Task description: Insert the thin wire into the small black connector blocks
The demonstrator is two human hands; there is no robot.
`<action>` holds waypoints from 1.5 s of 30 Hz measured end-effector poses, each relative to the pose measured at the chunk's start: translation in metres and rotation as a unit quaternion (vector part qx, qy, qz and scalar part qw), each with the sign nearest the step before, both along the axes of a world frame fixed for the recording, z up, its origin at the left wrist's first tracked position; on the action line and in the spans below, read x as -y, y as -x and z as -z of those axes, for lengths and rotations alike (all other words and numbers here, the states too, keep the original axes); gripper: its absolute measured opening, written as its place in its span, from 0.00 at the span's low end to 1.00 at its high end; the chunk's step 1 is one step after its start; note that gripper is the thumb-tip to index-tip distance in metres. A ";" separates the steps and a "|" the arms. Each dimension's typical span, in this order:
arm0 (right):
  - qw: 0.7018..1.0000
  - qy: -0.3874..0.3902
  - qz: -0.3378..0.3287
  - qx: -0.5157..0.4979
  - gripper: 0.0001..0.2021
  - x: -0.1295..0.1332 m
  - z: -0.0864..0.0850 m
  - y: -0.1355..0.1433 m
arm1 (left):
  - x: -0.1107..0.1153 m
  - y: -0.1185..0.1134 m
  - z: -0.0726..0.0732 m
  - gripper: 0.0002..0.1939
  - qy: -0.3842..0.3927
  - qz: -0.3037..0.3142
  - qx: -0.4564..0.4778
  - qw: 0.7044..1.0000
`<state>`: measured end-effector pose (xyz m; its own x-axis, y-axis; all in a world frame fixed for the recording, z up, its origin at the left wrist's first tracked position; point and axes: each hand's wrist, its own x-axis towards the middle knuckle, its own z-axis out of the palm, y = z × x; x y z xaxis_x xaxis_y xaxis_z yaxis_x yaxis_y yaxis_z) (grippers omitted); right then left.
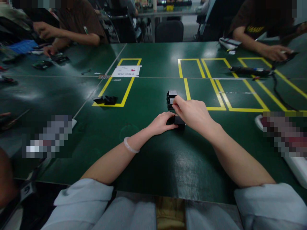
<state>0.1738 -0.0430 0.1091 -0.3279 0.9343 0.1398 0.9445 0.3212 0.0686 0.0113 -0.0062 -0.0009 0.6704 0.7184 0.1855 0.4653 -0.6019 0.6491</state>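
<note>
On the green table (pixel 153 156), a small black block (pixel 179 120) lies between the thumb and fingers of my left hand (pixel 161 124), which wears a pale bracelet (pixel 130 145) at the wrist. Bent over the block from the right, my right hand (pixel 193 111) has its fingers pinched together; what they hold, if anything, is hidden. Just beyond my fingertips sit two black parts with grey tops, the farther one (pixel 172 93) in plain view and the nearer one (pixel 170 101) partly covered by my right hand.
Yellow tape outlines (pixel 120 104) mark the table. A black part (pixel 105 100) and a white paper (pixel 127 71) lie left of centre. Pale trays stand left (pixel 74 123) and right (pixel 296 167). Two people work across the table, with a black tool and cable (pixel 254 70) at right.
</note>
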 end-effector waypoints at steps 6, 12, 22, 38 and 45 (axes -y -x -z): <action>0.999 -0.007 -0.019 -0.040 0.15 0.002 0.001 -0.001 | 0.000 0.000 0.002 0.24 -0.001 -0.008 0.004 1.000; 1.000 -0.012 -0.002 -0.007 0.17 0.001 0.000 0.000 | 0.001 0.000 -0.001 0.24 0.001 0.002 0.009 1.000; 0.999 -0.004 -0.012 -0.038 0.17 0.002 0.001 0.001 | 0.002 0.000 0.000 0.23 0.002 -0.009 0.008 1.000; 1.000 -0.005 -0.011 -0.022 0.17 0.003 0.001 0.001 | 0.001 0.000 0.000 0.23 0.003 -0.001 0.012 1.000; 1.000 -0.014 -0.006 0.001 0.15 0.000 0.002 0.001 | 0.000 0.000 0.002 0.25 -0.004 0.002 0.003 1.000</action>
